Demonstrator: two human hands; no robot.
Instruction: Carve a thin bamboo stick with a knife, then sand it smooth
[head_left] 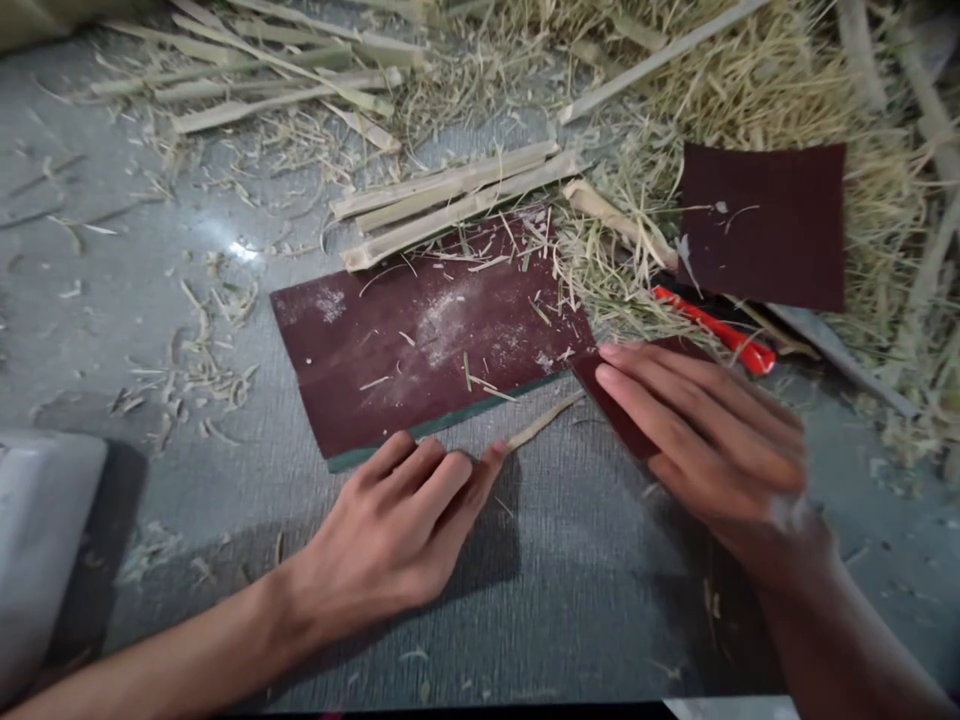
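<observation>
My left hand (409,515) is closed, pinching a thin pale stick (541,422) between thumb and forefinger. The stick points to the right, and its far end goes out of sight by a piece of dark red sandpaper (619,415). My right hand (712,430) holds that sandpaper, with its fingers laid together over it; the thumb is hidden. Behind both hands lies a larger sandpaper sheet (375,350), dusted with pale powder and a few shavings.
Several split sticks (465,200) lie along the sheet's far edge. A knife with a red handle (716,330) lies on the right, near a square of sandpaper (772,225). Shavings (712,80) heap at the back right. A white object (45,540) stands at the left edge.
</observation>
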